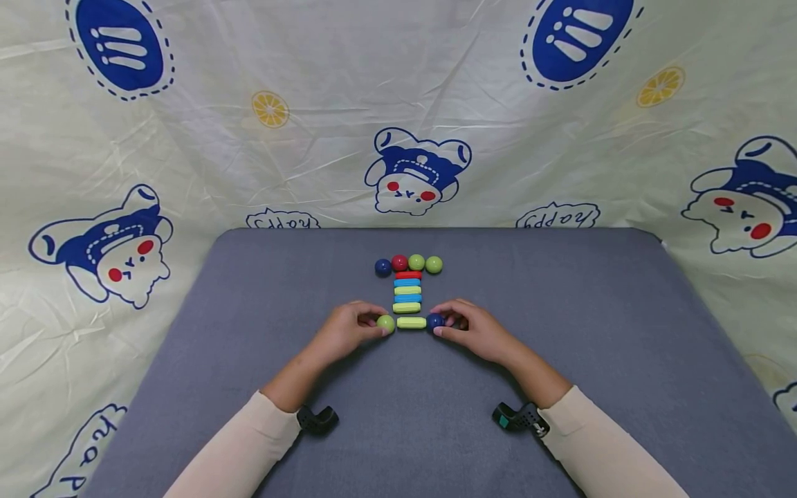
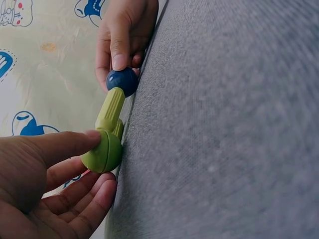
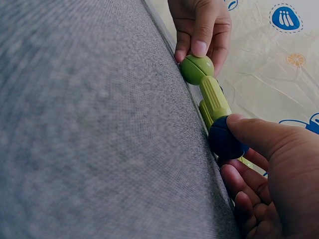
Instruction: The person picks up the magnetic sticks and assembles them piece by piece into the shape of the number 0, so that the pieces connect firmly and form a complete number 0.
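My left hand (image 1: 346,330) pinches a green ball (image 1: 385,324) between thumb and fingers. A dark blue ball (image 1: 435,321) is pinched in my right hand (image 1: 478,333). Between the two balls lies a ribbed yellow-green rod (image 1: 411,323). Its right end meets the blue ball; the green ball is at its left end, and whether they touch I cannot tell. In the left wrist view, the green ball (image 2: 103,152) is under the thumb, with the rod (image 2: 110,109) running toward the blue ball (image 2: 122,81). The right wrist view has the thumb on the blue ball (image 3: 227,139).
Just beyond, several short rods lie stacked in a column: red (image 1: 407,275), blue (image 1: 407,283) and yellow-green (image 1: 407,308). Behind them sit a blue ball (image 1: 382,268), a red ball (image 1: 400,263) and two green balls (image 1: 434,264). A grey cloth covers the table (image 1: 249,277).
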`<state>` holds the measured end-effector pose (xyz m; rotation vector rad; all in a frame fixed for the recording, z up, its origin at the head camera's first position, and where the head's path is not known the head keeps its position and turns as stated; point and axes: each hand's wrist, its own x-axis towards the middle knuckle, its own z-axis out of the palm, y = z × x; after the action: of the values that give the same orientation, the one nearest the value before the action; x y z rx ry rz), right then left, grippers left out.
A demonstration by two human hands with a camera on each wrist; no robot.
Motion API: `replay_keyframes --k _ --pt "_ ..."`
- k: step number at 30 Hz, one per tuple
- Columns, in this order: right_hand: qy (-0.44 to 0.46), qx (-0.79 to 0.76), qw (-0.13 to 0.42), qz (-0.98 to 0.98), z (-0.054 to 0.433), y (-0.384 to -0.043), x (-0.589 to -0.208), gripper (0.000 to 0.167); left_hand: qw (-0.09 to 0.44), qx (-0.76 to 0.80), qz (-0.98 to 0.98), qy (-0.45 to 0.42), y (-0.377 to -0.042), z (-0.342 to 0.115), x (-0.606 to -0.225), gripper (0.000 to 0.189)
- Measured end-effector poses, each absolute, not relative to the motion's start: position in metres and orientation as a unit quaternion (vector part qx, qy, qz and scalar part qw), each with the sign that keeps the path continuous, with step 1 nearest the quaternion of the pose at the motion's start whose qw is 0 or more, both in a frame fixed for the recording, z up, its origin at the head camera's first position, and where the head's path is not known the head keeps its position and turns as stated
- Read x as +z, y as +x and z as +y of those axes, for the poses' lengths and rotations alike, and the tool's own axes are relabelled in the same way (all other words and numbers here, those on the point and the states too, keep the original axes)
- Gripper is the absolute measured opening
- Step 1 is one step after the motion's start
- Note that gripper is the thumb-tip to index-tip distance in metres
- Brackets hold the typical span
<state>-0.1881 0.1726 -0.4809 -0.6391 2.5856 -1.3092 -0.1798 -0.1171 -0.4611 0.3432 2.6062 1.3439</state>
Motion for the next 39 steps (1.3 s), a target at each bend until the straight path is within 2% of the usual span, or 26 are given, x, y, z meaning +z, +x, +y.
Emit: replay_keyframes --k 29,39 --pt "-0.213 -0.439 0.089 0.868 0.174 -0.189 -0.485 0.035 0.100 0.459 0.875 0.119 -0.178 -0.113 -0.459 0.031" --pt "-0.215 -0.435 0.088 0.870 0.174 -0.189 -0.482 0.034 0.064 0.456 0.881 0.111 -0.190 -0.107 -0.459 0.021"
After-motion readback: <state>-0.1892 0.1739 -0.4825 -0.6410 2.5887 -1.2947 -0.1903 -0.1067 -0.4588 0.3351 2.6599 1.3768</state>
